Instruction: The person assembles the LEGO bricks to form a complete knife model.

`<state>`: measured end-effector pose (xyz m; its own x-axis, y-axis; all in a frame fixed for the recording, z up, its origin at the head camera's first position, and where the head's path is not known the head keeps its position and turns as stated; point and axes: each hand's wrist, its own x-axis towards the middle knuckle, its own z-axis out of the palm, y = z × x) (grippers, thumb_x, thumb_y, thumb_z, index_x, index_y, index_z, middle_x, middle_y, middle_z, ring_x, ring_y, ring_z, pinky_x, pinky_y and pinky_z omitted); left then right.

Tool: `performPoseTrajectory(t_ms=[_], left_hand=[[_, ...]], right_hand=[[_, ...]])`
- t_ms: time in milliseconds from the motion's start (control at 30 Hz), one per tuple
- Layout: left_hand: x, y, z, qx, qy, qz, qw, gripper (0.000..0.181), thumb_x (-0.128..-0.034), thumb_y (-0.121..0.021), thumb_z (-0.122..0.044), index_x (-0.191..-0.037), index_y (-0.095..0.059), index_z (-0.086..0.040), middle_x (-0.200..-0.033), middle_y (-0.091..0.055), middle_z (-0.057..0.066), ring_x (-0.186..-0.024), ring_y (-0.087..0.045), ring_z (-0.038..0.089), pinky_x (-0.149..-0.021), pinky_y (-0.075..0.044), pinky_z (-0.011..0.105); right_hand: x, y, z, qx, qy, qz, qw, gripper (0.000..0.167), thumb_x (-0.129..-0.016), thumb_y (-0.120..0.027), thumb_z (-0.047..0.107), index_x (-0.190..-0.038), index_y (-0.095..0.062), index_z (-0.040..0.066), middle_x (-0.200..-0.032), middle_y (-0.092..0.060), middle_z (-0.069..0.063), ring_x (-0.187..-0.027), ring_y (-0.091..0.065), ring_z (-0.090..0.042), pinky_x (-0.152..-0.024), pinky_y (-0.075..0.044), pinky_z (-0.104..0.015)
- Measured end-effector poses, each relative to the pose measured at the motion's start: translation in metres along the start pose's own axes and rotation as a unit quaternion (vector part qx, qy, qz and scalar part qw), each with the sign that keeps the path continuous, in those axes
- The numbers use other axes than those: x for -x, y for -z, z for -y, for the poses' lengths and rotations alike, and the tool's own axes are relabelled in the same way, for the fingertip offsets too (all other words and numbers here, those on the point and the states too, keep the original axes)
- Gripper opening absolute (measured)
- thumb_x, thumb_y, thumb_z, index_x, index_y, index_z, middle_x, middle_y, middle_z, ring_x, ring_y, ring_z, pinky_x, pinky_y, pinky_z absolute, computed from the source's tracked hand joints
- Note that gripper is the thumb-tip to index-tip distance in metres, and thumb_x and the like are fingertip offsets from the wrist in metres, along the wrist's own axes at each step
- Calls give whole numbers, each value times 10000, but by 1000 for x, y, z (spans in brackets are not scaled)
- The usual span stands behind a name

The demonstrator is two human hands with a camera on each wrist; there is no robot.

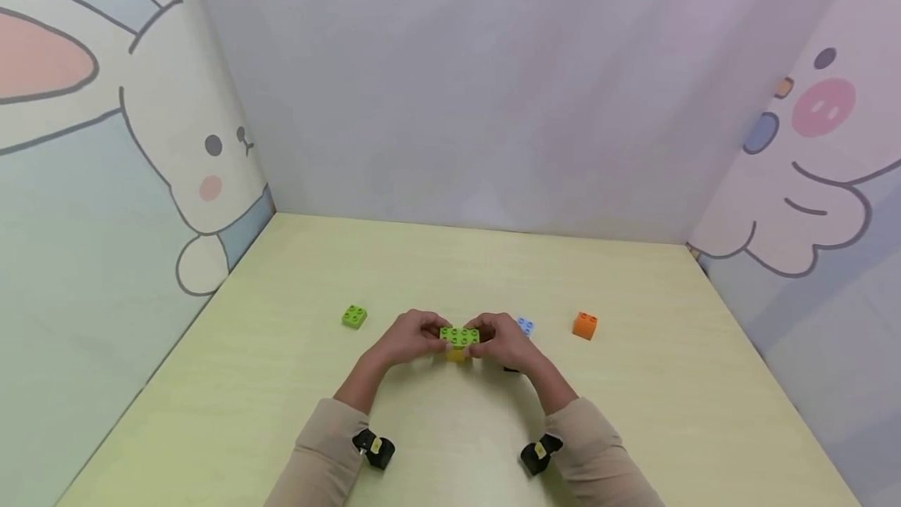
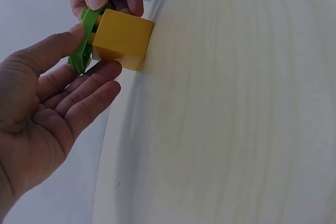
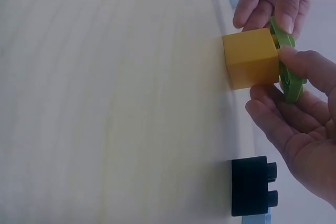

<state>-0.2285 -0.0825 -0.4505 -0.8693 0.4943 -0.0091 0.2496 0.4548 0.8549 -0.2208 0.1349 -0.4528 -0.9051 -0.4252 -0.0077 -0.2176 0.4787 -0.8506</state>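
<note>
A long, flat green brick (image 1: 460, 336) lies over the studs of a yellow brick (image 1: 456, 355), which stands on the table. My left hand (image 1: 415, 337) pinches the green brick's left end, and my right hand (image 1: 502, 341) pinches its right end. In the left wrist view the green brick (image 2: 83, 45) looks slightly bent or tilted, with studs of the yellow brick (image 2: 125, 35) showing beneath it. Whether the two are fully joined I cannot tell. The right wrist view has fingertips of both hands near the yellow brick (image 3: 251, 59).
A small green brick (image 1: 354, 317) lies to the left. Right of my hands are a blue brick (image 1: 525, 326) and an orange brick (image 1: 586, 325). A black brick (image 3: 250, 186) stands close to my right hand, by the blue one. Printed walls bound the table (image 1: 317, 257).
</note>
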Motion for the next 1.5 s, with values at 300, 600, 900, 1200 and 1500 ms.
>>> performPoseTrajectory(t_ms=[300,600,900,1200,1500], left_hand=[[-1,-1,6,209,46,11,9998,261,-803,-742,-135,-1030,-661,-36,-851,-621,8,-790,-581,145,-699,-483,292],[-1,0,8,524,209,-71,9984,278,-798,-745,-141,-1044,-659,-46,-862,-619,19,-821,-577,156,-691,-485,280],[-4,4,-1,421,260,53,9988,242,-784,-751,-104,-1000,-655,-54,-824,-627,32,-754,-585,164,-655,-481,296],[-3,0,5,472,310,119,9983,248,-789,-751,-120,-1004,-649,-48,-790,-638,32,-713,-598,152,-641,-487,286],[-3,0,6,405,294,95,9987,245,-786,-747,-104,-1003,-653,-43,-768,-631,21,-698,-590,150,-621,-484,283]], right_hand=[[3,-2,5,166,19,-120,9998,268,-755,-772,92,-998,-666,50,-852,-630,2,-739,-544,-151,-649,-450,-312],[2,-3,6,226,1,-245,9994,277,-756,-771,91,-1012,-673,53,-872,-640,10,-775,-565,-136,-696,-459,-318],[-3,1,8,410,14,-143,9991,253,-746,-780,88,-978,-683,71,-871,-633,18,-776,-559,-144,-680,-466,-309],[-2,0,3,421,41,-46,9991,247,-745,-779,79,-977,-693,65,-847,-638,27,-749,-554,-133,-659,-462,-299],[-3,-2,4,473,-1,-24,9989,247,-760,-759,72,-996,-684,64,-843,-632,25,-749,-546,-135,-661,-459,-306]])
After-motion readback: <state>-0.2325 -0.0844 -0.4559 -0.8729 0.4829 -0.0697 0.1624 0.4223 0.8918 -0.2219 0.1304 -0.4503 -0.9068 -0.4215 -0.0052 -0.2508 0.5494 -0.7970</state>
